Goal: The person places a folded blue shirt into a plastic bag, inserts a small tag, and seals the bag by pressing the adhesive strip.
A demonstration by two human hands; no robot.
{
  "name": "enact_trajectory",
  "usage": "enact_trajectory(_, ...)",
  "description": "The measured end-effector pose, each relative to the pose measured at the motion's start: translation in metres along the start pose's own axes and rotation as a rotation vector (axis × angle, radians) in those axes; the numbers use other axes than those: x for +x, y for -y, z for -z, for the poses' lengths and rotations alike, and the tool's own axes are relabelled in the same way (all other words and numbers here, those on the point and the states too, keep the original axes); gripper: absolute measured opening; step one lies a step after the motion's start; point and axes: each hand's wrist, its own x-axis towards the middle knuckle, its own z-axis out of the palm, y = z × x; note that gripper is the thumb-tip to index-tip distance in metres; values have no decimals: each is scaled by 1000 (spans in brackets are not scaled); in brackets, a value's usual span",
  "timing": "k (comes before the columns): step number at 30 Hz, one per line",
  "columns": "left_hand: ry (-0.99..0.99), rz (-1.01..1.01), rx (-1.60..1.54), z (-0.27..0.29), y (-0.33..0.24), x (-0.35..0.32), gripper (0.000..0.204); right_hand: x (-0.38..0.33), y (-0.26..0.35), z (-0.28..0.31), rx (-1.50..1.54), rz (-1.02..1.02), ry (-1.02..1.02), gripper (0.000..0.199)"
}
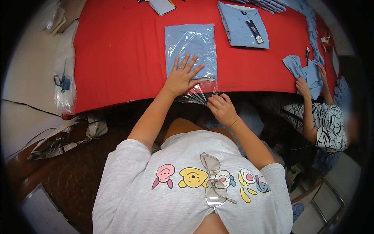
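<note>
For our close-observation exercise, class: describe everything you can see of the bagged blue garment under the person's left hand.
The bagged blue garment is light blue, folded into a flat rectangle inside clear, shiny, creased film that looks like plastic. It lies near the edge of the red cloth. The left hand rests on its lower part, fingers spread. The film's loose end extends toward the person, drawn into pleats where the right hand pinches it.

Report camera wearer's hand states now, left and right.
Left hand: open, spread over the bagged blue shirt.
Right hand: closed, holding the gathered near end of the clear plastic bag.
</note>
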Motion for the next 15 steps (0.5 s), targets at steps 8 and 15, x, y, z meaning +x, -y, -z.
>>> enact_trajectory(8, -14, -10, 34, -1, 6, 6, 77, -3, 4, -5, 29, -150, -110, 21)
enact_trajectory(15, -59, 1, 89, -4, 37, 41, 76, 47, -4, -14, 1, -160, -67, 33)
